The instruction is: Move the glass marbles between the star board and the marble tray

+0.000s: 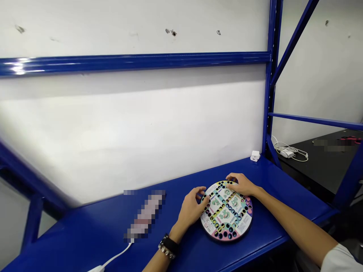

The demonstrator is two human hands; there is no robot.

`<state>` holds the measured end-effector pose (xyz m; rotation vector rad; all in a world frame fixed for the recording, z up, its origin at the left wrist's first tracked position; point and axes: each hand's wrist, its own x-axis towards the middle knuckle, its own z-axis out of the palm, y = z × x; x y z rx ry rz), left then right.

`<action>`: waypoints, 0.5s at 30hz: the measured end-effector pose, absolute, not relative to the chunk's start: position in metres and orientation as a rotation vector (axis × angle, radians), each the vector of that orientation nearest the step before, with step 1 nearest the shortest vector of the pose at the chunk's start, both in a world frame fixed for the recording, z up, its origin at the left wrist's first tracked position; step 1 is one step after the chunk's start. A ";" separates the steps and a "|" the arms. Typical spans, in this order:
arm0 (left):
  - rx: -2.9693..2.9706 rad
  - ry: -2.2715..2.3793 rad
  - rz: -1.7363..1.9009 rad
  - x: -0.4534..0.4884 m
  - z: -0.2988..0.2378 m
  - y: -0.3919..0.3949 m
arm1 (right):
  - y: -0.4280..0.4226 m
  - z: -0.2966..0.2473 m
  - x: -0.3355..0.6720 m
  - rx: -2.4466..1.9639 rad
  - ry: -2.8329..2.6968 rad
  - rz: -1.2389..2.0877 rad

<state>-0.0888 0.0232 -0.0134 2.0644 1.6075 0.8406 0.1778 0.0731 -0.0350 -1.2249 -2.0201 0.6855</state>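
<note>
A round game board [226,211] with a printed face of dark round holes, coloured rings and small cartoon figures lies on the blue shelf. My left hand [193,207] holds its left rim, thumb on top and fingers curled along the outer edge. At the far right rim, my right hand [240,185] grips the same board, its thumb over the printed top. The fingertips beyond the edge are partly hidden. A dark watch band [170,244] and a beaded bracelet [166,251] circle my left wrist.
Left of the board lies a blurred-out flat device [147,215] with a white cable [117,257]. White charger plugs [255,155] stand at the back right corner. A blue frame post [269,87] rises there. Beyond it, a black table [320,166] bears a white adapter [287,153].
</note>
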 end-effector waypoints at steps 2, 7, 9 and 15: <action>2.073 1.628 0.816 -0.088 -0.011 0.021 | 0.075 -0.037 0.178 -1.217 -2.002 0.690; 2.073 1.711 0.591 -0.087 -0.012 0.019 | 0.078 -0.039 0.178 -1.192 -1.963 0.688; 2.079 1.702 0.566 -0.088 -0.013 0.020 | 0.078 -0.038 0.179 -1.173 -1.941 0.695; 2.040 1.629 0.711 -0.087 -0.011 0.022 | 0.078 -0.031 0.178 -1.052 -1.844 0.872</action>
